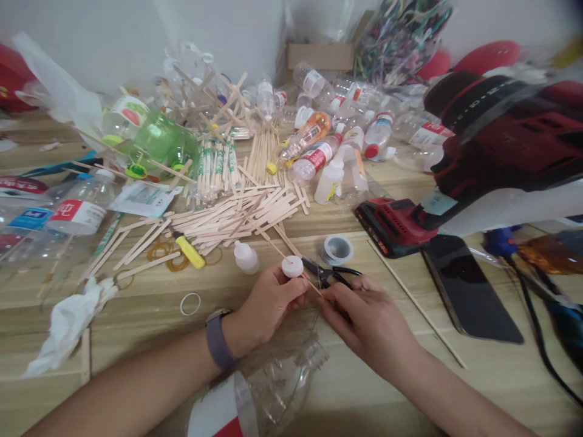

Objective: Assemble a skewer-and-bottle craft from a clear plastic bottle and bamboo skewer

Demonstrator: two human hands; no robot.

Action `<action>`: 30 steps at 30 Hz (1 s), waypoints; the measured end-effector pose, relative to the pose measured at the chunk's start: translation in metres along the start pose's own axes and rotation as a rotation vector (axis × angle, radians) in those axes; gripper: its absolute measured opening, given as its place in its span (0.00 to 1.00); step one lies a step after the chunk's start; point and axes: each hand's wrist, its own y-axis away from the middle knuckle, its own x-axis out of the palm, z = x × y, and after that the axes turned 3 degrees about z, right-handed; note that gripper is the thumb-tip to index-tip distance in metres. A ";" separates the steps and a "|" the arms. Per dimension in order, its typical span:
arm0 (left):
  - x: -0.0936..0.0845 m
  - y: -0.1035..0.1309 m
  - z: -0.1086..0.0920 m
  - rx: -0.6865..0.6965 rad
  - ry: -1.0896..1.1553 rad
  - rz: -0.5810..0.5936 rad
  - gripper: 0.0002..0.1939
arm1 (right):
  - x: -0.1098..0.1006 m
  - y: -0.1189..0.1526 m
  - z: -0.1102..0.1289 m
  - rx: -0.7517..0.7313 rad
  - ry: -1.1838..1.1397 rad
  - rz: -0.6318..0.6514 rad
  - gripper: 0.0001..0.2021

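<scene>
The left hand [268,303] pinches a white cap [292,266] above the near middle of the table; the right hand [368,318] pinches a thin stick [315,287] just beside it, and the stick appears to run through the cap. The wood-grained tabletop [150,328] is crowded towards its far side; flat wooden sticks [237,218] lie heaped in the middle, plastic bottles [314,159] crowd behind them, and a cardboard box [321,56] stands near the pale wall [218,36]; at right a red-and-black drill [496,139] rests beside a dark phone [471,288]; a clear bottle [289,385] lies below the hands.
</scene>
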 end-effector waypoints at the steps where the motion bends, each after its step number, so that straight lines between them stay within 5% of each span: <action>1: 0.000 0.000 0.000 -0.001 0.002 -0.001 0.07 | 0.000 0.000 0.000 -0.001 -0.001 0.002 0.14; 30: 0.000 0.000 -0.001 -0.017 -0.023 -0.002 0.08 | 0.000 0.000 -0.001 0.012 -0.011 0.009 0.13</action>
